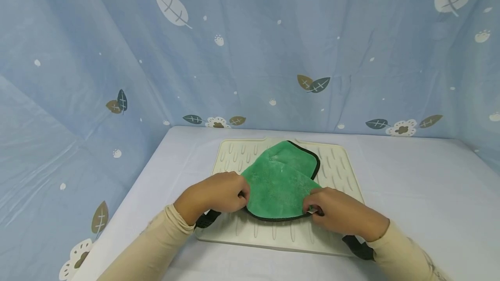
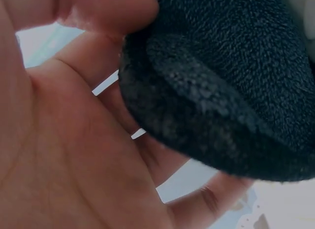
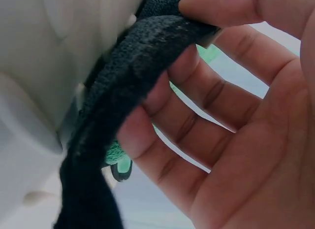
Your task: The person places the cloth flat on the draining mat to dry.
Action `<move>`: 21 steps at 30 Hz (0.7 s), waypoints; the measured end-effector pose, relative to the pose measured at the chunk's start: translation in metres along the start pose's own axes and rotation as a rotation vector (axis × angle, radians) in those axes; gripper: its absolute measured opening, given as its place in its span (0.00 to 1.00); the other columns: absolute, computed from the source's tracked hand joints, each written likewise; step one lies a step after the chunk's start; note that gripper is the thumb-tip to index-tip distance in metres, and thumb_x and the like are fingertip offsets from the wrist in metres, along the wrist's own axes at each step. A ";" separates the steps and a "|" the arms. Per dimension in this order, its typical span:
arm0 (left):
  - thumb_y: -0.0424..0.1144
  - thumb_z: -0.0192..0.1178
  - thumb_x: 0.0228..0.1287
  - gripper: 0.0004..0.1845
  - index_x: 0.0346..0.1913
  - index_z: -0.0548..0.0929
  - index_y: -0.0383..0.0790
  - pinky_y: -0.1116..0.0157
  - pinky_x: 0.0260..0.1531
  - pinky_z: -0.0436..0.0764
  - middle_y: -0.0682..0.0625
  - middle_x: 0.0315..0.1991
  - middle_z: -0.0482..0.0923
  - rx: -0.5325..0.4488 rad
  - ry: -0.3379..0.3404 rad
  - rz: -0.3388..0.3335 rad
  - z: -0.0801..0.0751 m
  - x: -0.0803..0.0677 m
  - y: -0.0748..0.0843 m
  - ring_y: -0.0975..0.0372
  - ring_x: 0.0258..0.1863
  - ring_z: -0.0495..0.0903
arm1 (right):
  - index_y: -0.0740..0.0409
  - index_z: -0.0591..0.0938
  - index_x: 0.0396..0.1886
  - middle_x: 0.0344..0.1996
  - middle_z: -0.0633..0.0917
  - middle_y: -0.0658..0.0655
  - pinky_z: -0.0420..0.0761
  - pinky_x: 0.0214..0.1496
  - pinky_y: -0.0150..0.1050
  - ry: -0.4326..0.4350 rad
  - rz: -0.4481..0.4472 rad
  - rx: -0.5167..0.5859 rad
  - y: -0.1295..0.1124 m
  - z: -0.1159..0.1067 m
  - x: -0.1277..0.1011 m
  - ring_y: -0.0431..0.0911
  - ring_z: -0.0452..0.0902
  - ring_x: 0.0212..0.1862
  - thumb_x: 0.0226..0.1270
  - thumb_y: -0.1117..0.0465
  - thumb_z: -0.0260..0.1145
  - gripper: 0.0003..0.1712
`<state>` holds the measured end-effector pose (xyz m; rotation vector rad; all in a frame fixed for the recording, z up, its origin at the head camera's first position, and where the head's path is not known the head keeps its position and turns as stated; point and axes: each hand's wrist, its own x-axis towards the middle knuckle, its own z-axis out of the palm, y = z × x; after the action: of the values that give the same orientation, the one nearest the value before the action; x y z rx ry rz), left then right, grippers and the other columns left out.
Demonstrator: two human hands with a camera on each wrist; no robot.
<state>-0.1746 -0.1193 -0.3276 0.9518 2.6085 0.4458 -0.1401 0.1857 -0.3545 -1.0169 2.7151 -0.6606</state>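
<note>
A green cloth (image 1: 280, 180) with a dark border lies folded on a cream ribbed mat (image 1: 234, 155) in the head view. My left hand (image 1: 222, 192) pinches the cloth's left corner between thumb and fingers. My right hand (image 1: 336, 209) pinches the lower right corner. In the left wrist view the thumb and curled fingers of the left hand (image 2: 74, 140) close on the dark fuzzy cloth (image 2: 226, 91). In the right wrist view the right hand (image 3: 231, 120) grips the cloth's dark edge (image 3: 128, 81) between thumb and fingers, beside the mat (image 3: 59, 66).
The mat lies on a white table (image 1: 422, 185). A blue curtain with leaf and flower prints (image 1: 273, 47) closes in the back and both sides. Black wrist straps (image 1: 205, 219) show on both cream sleeves.
</note>
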 end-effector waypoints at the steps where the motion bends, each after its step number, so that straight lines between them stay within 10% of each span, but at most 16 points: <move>1: 0.30 0.55 0.57 0.15 0.22 0.86 0.52 0.68 0.26 0.73 0.64 0.20 0.77 0.001 -0.004 -0.004 0.000 0.000 0.000 0.69 0.22 0.71 | 0.45 0.86 0.32 0.34 0.82 0.42 0.71 0.33 0.30 -0.005 0.008 0.003 0.000 0.000 0.000 0.34 0.70 0.32 0.56 0.72 0.64 0.16; 21: 0.40 0.60 0.64 0.10 0.28 0.89 0.52 0.67 0.33 0.77 0.66 0.25 0.81 -0.020 -0.067 0.017 0.002 0.003 -0.007 0.72 0.26 0.75 | 0.47 0.86 0.34 0.24 0.72 0.41 0.68 0.30 0.30 -0.051 0.019 0.042 0.002 0.002 0.001 0.32 0.64 0.28 0.58 0.73 0.63 0.16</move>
<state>-0.1804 -0.1220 -0.3330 0.9661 2.5333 0.4366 -0.1413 0.1858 -0.3572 -0.9833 2.6530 -0.6756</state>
